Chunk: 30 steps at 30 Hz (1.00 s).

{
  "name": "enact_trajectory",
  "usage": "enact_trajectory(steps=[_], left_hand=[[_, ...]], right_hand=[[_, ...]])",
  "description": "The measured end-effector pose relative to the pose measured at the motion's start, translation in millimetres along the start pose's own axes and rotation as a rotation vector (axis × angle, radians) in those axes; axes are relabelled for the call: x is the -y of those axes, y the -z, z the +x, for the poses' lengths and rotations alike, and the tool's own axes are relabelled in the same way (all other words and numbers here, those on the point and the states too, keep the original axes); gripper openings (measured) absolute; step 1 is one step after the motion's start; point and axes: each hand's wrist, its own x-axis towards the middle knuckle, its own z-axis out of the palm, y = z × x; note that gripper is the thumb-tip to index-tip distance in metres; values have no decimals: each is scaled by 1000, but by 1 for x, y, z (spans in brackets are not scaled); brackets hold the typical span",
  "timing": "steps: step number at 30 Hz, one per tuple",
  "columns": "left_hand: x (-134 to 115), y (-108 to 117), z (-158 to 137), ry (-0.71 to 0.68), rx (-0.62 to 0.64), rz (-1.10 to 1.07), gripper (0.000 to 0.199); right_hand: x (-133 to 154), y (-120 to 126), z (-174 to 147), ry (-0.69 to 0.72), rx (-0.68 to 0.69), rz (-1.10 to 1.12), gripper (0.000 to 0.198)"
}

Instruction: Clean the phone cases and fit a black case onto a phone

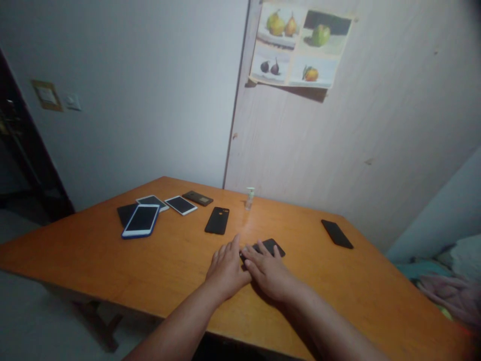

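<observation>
A black phone [277, 246] lies flat on the wooden table [180, 265] in front of me. My right hand [269, 273] rests over it with fingers spread, covering much of its near side. Just left of the phone is my left hand [226, 271], its fingers stretched forward and its thumb reaching toward the right hand. Whether the left fingers touch the phone's edge I cannot tell. Beyond the hands, a black phone case [217, 221] with a camera cutout and a round hole lies on the table.
At the left are a white phone in a blue case [141, 220], another white phone [181, 205] and several dark or white ones overlapping. A dark phone [197, 198] and a small clear bottle [249, 199] stand near the wall. Another black phone [337, 234] lies at right.
</observation>
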Motion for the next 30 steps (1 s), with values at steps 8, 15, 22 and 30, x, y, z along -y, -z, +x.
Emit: enact_trajectory(steps=[8, 15, 22, 30], left_hand=[[2, -2, 1, -4, -16, 4, 95], [3, -2, 1, -16, -25, 10, 93], [1, 0, 1, -4, -14, 19, 92], [2, -2, 2, -14, -26, 38, 94]], right_hand=[[-30, 9, 8, -398, -132, -118, 54], [-25, 6, -6, -180, -78, -71, 54], [-29, 3, -9, -244, -102, -74, 56], [-28, 9, -16, -392, -138, -93, 54]])
